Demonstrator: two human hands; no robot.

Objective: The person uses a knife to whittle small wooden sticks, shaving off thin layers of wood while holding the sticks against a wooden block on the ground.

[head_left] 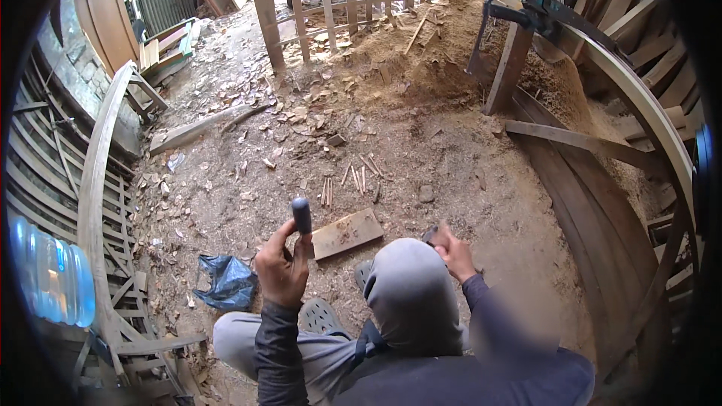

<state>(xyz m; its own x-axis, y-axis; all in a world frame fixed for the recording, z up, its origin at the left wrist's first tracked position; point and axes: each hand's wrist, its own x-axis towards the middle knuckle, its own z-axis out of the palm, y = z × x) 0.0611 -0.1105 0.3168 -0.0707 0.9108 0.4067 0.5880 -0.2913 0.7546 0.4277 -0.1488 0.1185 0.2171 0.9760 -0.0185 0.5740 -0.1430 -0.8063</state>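
My left hand (282, 267) is raised and closed around a tool with a dark rounded handle (301, 214) that stands upright; its working end is hidden in the fist. My right hand (453, 252) rests beside my raised knee in grey trousers (410, 293), fingers closed on a small dark object (430, 237) that I cannot identify. A short wooden board (347, 233) lies flat on the dirt between the two hands. Just beyond the board, several thin wooden pegs (353, 177) lie scattered.
The dirt floor is strewn with wood chips and sawdust. A crumpled blue plastic bag (228, 282) lies left of my foot in a grey sandal (323, 316). Curved wooden frames (94, 180) and a water bottle (53, 274) stand left, a curved timber structure (594, 203) right, a slatted frame (331, 0) behind.
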